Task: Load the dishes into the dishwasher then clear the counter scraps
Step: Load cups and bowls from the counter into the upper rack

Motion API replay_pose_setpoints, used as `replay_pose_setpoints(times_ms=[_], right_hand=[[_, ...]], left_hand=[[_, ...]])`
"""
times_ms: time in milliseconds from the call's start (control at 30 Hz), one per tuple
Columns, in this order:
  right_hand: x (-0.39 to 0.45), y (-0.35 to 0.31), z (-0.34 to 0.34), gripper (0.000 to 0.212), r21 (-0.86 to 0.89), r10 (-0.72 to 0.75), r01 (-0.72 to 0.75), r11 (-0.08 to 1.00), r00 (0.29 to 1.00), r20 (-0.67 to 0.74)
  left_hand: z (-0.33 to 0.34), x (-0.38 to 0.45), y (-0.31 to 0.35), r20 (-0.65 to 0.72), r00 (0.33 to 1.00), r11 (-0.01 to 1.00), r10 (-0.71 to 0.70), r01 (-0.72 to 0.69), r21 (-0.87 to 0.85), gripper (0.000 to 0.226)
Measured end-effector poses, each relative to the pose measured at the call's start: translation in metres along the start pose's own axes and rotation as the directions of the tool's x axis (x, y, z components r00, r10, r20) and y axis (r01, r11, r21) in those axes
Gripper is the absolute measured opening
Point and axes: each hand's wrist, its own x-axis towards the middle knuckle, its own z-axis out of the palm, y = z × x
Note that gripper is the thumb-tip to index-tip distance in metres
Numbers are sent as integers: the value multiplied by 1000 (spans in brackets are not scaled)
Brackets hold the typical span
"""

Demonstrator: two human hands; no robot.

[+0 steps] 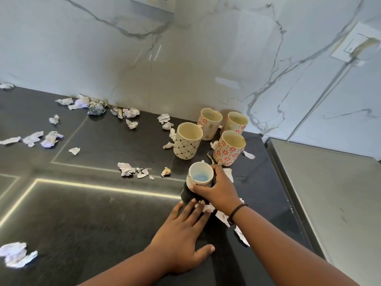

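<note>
- Head view: the right hand [216,187] is wrapped around a small white cup [200,176], with the thumb on the near side and the fingers curled over the far rim.
- The small white cup is held near the right front part of the dark bench [92,213]; its mouth is turned up and toward the camera, so its long axis is tilted from upright. A pale blue patch is seen at the bottom inside.
- The left hand [185,238] is laid flat, palm down, on the bench just in front of the cup, fingers straight and spread, with nothing gripped.
- Torn paper pieces [223,218] are seen under and beside the right wrist, which carries a dark wristband [237,212].
- Four tall mugs stand upright behind the cup, mouths up, interiors cream and apparently empty: a mug with a dark diamond pattern [187,141], and three with red flowers, the nearest [228,148], one at the back left [208,123] and one at the back right [236,122].
- Crumpled paper scraps [132,169] are scattered over the bench to the left and along the marble wall [185,58].
</note>
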Motion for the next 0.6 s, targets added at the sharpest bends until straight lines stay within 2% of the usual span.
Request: replay_pose_setpoints(times_ms=[67, 200, 300, 367, 500, 600], right_hand=[[-4, 1, -7, 62, 69, -2, 3, 998, 1000, -17], [-18, 6, -32, 56, 388, 84, -48, 921, 994, -76], [-36, 17, -57, 66, 644, 186, -68, 762, 976, -117], [-52, 29, -76, 63, 758, 257, -69, 649, 957, -133], [-95, 62, -115, 45, 898, 373, -41, 438, 917, -140], [-138, 86, -147, 48, 955, 469, 35, 293, 866, -175]], left_hand=[[1, -1, 0, -6, 1000, 1000, -1, 1, 5, 85], [3, 0, 0, -15, 1000, 1000, -5, 5, 13, 84], [6, 0, -1, -29, 1000, 1000, -6, 7, 31, 84], [8, 1, 1, -36, 999, 999, -7, 8, 37, 83], [6, 20, 25, -50, 999, 999, 11, -9, 35, 83], [7, 47, 74, -72, 987, 990, 142, -140, 22, 83]])
